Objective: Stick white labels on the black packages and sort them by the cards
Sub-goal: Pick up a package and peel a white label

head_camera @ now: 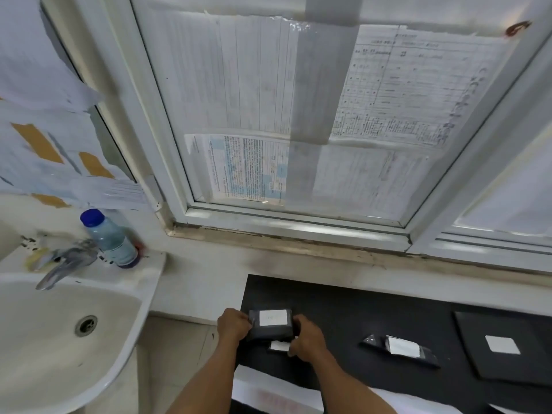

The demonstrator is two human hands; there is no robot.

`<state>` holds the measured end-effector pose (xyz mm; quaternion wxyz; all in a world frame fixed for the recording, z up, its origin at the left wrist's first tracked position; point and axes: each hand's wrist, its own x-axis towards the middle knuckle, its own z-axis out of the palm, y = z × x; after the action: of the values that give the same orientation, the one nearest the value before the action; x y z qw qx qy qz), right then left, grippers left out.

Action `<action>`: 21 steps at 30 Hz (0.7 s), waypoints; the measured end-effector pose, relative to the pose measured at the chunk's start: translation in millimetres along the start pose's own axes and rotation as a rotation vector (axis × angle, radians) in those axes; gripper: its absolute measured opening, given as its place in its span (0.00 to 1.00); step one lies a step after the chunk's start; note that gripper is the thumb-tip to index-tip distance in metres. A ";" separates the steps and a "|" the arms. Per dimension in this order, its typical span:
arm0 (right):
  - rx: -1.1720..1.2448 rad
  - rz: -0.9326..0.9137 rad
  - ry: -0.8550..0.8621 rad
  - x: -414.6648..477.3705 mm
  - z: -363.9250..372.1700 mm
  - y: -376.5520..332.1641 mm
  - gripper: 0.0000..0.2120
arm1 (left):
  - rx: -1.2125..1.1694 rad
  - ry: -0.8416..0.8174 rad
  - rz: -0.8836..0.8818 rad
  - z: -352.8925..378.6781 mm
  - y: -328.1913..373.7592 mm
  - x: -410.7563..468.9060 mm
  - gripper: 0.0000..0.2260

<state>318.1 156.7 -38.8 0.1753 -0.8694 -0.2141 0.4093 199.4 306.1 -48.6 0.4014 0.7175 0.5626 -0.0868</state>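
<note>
Both my hands hold one black package [270,331] with a white label [273,317] on its top, just above the left part of the black table [343,303]. My left hand [233,324] grips its left end and my right hand [307,336] its right end. Under it lies another black package with a white label [280,346], mostly hidden. Further right a third labelled black package [400,348] lies flat. At the far right a black card [507,369] carries a white square [502,344].
A white sink [59,339] with a metal tap [64,262] and a blue-capped bottle [109,239] stands to the left. A window [298,115] covered with taped papers rises behind the table. White sheets [268,395] lie at the table's near edge.
</note>
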 end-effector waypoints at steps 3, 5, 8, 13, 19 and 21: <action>-0.229 -0.082 0.041 1.9 7.5 1.3 0.41 | 0.022 -0.001 0.015 1.5 -4.5 8.7 0.08; -0.426 -0.122 0.079 1.6 11.6 2.9 0.34 | 0.027 0.002 0.011 2.8 -7.1 14.7 0.08; -0.625 -0.156 0.089 0.2 14.8 7.3 0.21 | 0.033 0.006 0.010 3.7 -8.0 19.8 0.08; -0.797 -0.100 0.119 -5.0 -7.4 22.8 0.21 | 0.048 -0.018 0.011 5.1 2.8 17.7 0.05; -0.730 -0.014 0.283 -14.1 -39.6 32.5 0.22 | 0.073 -0.015 0.020 4.8 2.8 12.9 0.06; -0.695 -0.074 0.290 -12.9 -45.1 27.0 0.24 | 0.079 -0.025 0.027 7.3 3.3 9.4 0.07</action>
<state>352.4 121.3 -16.3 -0.0870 -0.9176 -0.3446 0.1783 207.9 307.9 -57.3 0.3811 0.7390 0.5440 -0.1125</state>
